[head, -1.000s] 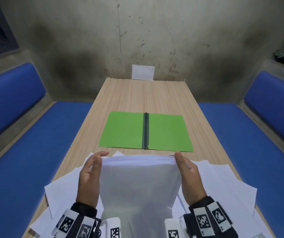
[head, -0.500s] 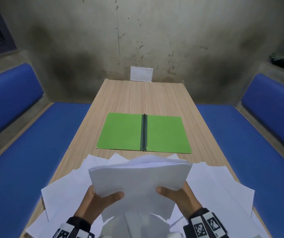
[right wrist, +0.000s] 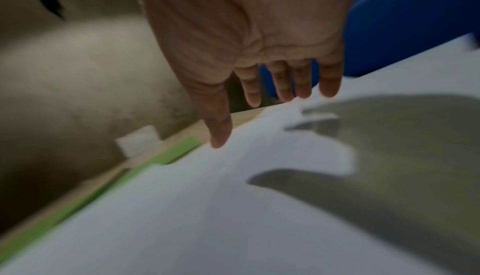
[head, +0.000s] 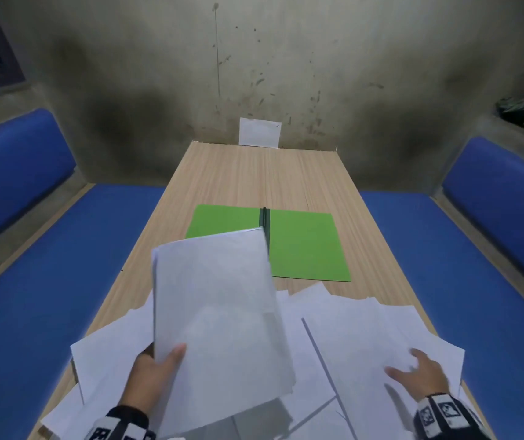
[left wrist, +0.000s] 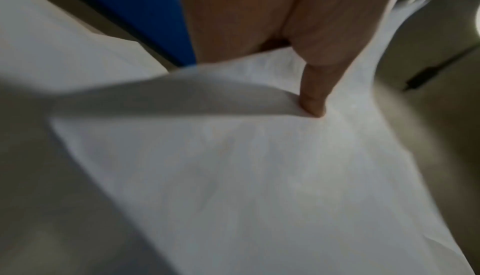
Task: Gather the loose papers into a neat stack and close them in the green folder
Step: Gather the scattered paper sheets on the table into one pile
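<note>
My left hand (head: 156,363) grips a stack of white papers (head: 219,319) at its near left corner, thumb on top, and holds it above the table. In the left wrist view the thumb (left wrist: 313,103) presses on that stack (left wrist: 259,176). My right hand (head: 419,368) hovers with spread, straight fingers over the loose papers (head: 365,338) at the near right and holds nothing; in the right wrist view its fingers (right wrist: 283,86) hang just above the sheets (right wrist: 233,207). The green folder (head: 305,246) lies open and flat mid-table; the stack hides part of its left half.
More loose sheets (head: 108,357) spread over the near left of the wooden table (head: 254,176). A white card (head: 260,132) leans on the wall at the far end. Blue benches (head: 48,281) run along both sides, the right one (head: 463,281) close to the paper edge.
My right hand let go of the stack and moved right over the loose sheets. My left hand alone now holds the stack, turned lengthwise and shifted left and forward.
</note>
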Motion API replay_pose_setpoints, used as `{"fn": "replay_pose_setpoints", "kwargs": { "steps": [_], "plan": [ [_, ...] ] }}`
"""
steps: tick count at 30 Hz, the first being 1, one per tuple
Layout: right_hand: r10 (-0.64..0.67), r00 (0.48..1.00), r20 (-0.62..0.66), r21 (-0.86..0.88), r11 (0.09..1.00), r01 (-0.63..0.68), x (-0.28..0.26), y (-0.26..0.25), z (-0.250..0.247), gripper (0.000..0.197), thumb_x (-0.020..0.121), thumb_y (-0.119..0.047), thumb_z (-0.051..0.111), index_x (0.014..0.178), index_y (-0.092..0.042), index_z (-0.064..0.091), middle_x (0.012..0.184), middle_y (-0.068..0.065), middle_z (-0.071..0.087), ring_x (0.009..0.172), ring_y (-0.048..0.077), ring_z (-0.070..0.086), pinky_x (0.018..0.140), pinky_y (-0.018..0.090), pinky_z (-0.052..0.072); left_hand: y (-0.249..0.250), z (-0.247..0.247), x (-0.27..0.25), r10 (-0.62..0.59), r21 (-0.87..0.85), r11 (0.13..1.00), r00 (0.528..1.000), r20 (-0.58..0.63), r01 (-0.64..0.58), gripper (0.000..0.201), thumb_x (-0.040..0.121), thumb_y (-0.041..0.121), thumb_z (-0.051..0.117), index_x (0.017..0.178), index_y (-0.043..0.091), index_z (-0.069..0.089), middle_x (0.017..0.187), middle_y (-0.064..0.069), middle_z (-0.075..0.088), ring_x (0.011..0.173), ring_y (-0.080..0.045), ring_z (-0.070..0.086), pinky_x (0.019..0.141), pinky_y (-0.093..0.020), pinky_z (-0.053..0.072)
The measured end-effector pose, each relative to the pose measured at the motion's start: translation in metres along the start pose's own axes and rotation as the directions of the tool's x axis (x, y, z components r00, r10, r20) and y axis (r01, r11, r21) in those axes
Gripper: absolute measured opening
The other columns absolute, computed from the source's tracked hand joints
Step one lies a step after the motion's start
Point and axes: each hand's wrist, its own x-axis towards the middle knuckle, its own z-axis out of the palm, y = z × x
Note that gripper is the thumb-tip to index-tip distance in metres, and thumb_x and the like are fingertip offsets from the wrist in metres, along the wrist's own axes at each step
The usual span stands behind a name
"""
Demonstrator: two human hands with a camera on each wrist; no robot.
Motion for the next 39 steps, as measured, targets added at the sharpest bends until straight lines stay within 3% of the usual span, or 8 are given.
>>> {"fn": "replay_pose_setpoints", "kwargs": {
  "steps": [5, 12, 16, 21, 27, 31, 36, 39],
  "plan": [
    [0.185, 0.982, 0.045, -0.225, 0.959, -0.17, 0.0, 0.025, -0.018, 0.103, 0.063, -0.05, 0.073, 0.144, -0.017, 0.019, 0.146, 0.01, 0.036, 0.134, 0.031, 0.034, 0.108, 0.038, 0.031, -0.019, -0.021, 0.008, -0.142, 0.043, 0.988, 0.986, -0.086, 0.146, 0.045, 0.084, 0.014, 0.064, 0.123, -0.005, 0.051, 0.119, -0.021, 0.059, 0.099, -0.031, 0.054, 0.097, -0.045, 0.041],
    [0.04, 0.999, -0.013, -0.117, 0.992, -0.042, -0.009, 0.007, -0.027, 0.041, 0.08, -0.033, 0.03, 0.104, -0.01, 0.055, 0.104, 0.015, 0.057, 0.094, 0.031, 0.05, 0.092, 0.038, 0.04, -0.034, -0.026, 0.007, -0.254, 0.175, 0.949, 0.964, -0.075, 0.263, 0.049, 0.086, 0.019, 0.062, 0.127, -0.003, 0.049, 0.124, -0.025, 0.057, 0.092, -0.029, 0.049, 0.093, -0.041, 0.041],
    [0.025, 0.998, -0.055, 0.337, 0.942, -0.005, -0.015, -0.014, -0.036, 0.022, 0.091, -0.017, 0.044, 0.102, -0.001, 0.056, 0.104, 0.02, 0.058, 0.097, 0.035, 0.054, 0.086, 0.039, 0.041, -0.036, -0.034, 0.007, -0.245, 0.229, 0.939, 0.966, -0.083, 0.258, 0.048, 0.087, 0.021, 0.06, 0.129, 0.0, 0.05, 0.125, -0.023, 0.057, 0.095, -0.03, 0.05, 0.097, -0.044, 0.04],
    [0.091, 0.986, 0.143, 0.534, 0.832, -0.154, -0.023, -0.027, -0.004, 0.012, 0.088, -0.006, 0.053, 0.097, 0.002, 0.059, 0.096, 0.021, 0.062, 0.092, 0.034, 0.058, 0.093, 0.045, 0.044, -0.034, -0.037, 0.007, -0.256, 0.251, 0.931, 0.965, -0.066, 0.264, 0.047, 0.088, 0.022, 0.058, 0.129, 0.0, 0.048, 0.115, -0.019, 0.057, 0.098, -0.034, 0.05, 0.099, -0.047, 0.039],
    [0.179, 0.947, 0.266, 0.271, 0.929, -0.252, -0.053, -0.04, 0.055, 0.009, 0.076, -0.002, 0.062, 0.071, 0.005, 0.061, 0.087, 0.019, 0.063, 0.076, 0.026, 0.057, 0.058, 0.026, 0.041, -0.033, -0.042, 0.009, -0.181, 0.436, 0.879, 0.981, -0.072, 0.195, 0.039, 0.089, 0.028, 0.054, 0.118, 0.002, 0.056, 0.114, -0.022, 0.06, 0.092, -0.033, 0.052, 0.091, -0.044, 0.042],
    [0.251, 0.913, 0.32, 0.258, 0.904, -0.339, -0.065, -0.051, 0.075, 0.056, 0.067, -0.025, 0.068, 0.11, 0.008, 0.054, 0.097, 0.017, 0.063, 0.083, 0.027, 0.06, 0.072, 0.027, 0.046, -0.044, -0.059, 0.024, -0.081, 0.663, 0.731, 0.986, -0.147, 0.16, 0.036, 0.079, 0.029, 0.062, 0.109, 0.011, 0.067, 0.138, -0.011, 0.046, 0.127, -0.032, 0.038, 0.105, -0.042, 0.034],
    [0.302, 0.878, 0.372, 0.393, 0.805, -0.444, -0.06, -0.052, 0.082, 0.04, 0.072, -0.017, 0.075, 0.09, 0.011, 0.053, 0.046, 0.014, 0.05, 0.031, 0.021, 0.049, 0.043, 0.026, 0.043, -0.052, -0.063, 0.04, -0.221, 0.789, 0.581, 0.972, -0.085, 0.201, 0.05, 0.081, 0.039, 0.057, 0.127, 0.02, 0.054, 0.154, -0.002, 0.022, 0.14, -0.025, 0.023, 0.114, -0.042, 0.018],
    [0.218, 0.931, 0.292, 0.44, 0.834, -0.333, -0.062, -0.058, 0.083, 0.038, 0.079, -0.01, 0.068, 0.105, 0.014, 0.055, 0.073, 0.019, 0.061, 0.062, 0.028, 0.059, 0.065, 0.036, 0.05, -0.051, -0.061, 0.04, -0.226, 0.787, 0.589, 0.973, -0.056, 0.182, 0.041, 0.079, 0.037, 0.058, 0.115, 0.019, 0.059, 0.136, -0.004, 0.042, 0.118, -0.026, 0.047, 0.102, -0.038, 0.034]
  ]
}}
